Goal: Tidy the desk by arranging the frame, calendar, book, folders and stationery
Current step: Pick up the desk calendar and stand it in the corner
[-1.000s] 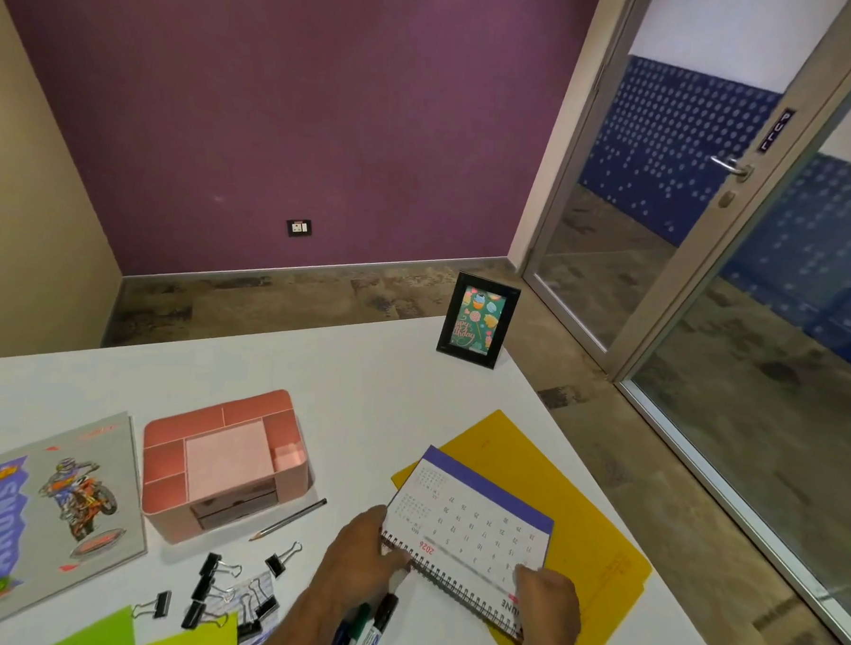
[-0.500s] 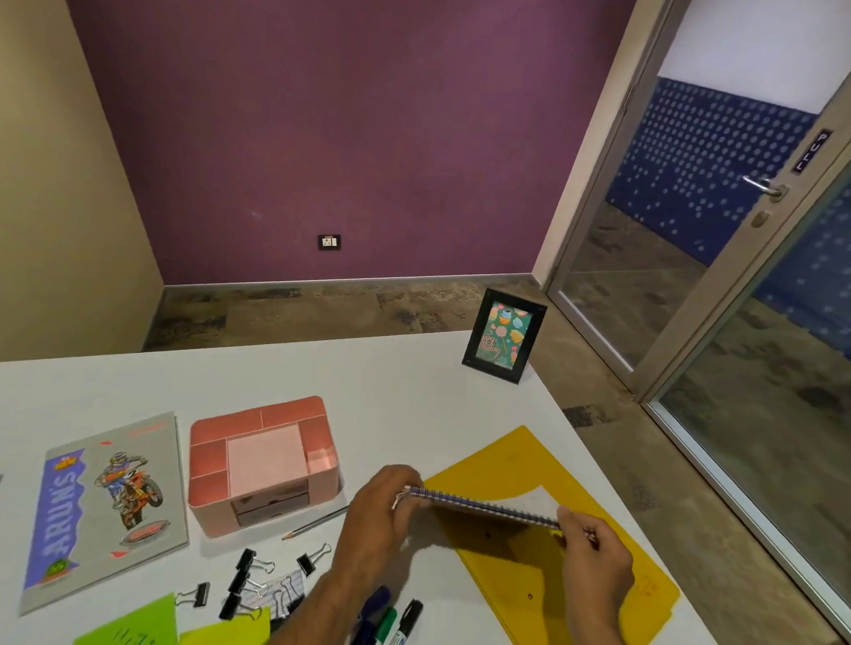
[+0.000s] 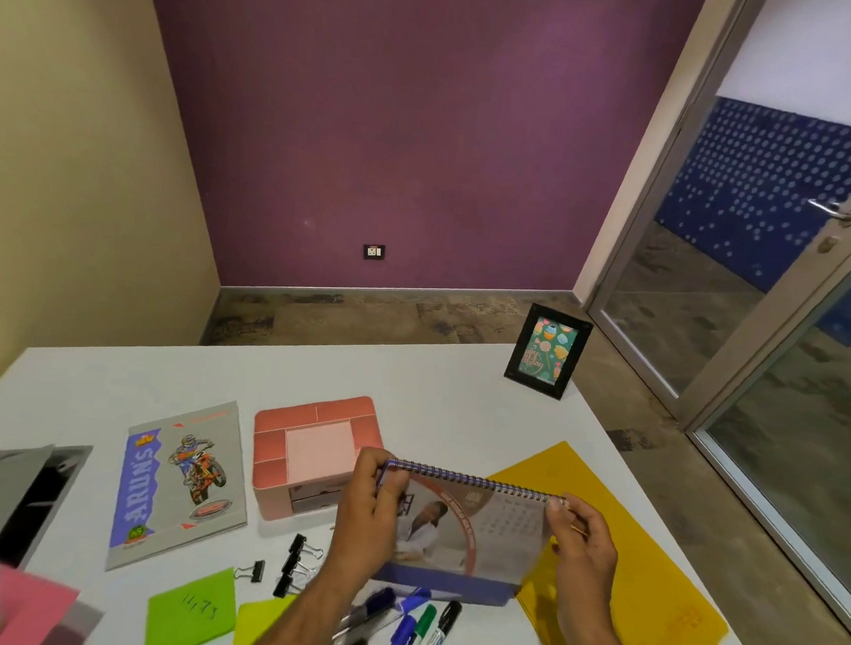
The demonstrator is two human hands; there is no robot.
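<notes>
both hands were on the desk calendar (image 3: pixel 467 526), the left hand (image 3: pixel 371 512) pinching the left end of its spiral binding and the right hand (image 3: pixel 582 537) pinching the right end, so each grip was closed on the calendar, which stood tent-like with its purple base touching the white worktop (image 3: pixel 435 387), just in front of the pink desk organiser (image 3: pixel 308 444) and overlapping the near edge of the yellow folder (image 3: pixel 623 554). by my reading the job was early on: the photo frame (image 3: pixel 547 351) stood upright at the far right corner and looked placed, and the calendar seemed on the point of being stood up, but it was not yet let go. plenty looked left to do. the motorbike exercise book (image 3: pixel 178 482) lay flat and askew left of the organiser, black binder clips (image 3: pixel 297 562) were scattered loose in front of it, and a bunch of markers (image 3: pixel 412 627) lay strewn at the near edge beneath the wrists, none of them in the organiser, whose compartments looked empty apart from a pink notepad. green and yellow sticky notes (image 3: pixel 191 611) lay loose at the near edge, a pink sheet (image 3: pixel 29 607) and a grey folder (image 3: pixel 25 488) sat unsorted at the far left, and the yellow folder lay slanted by the right edge.
</notes>
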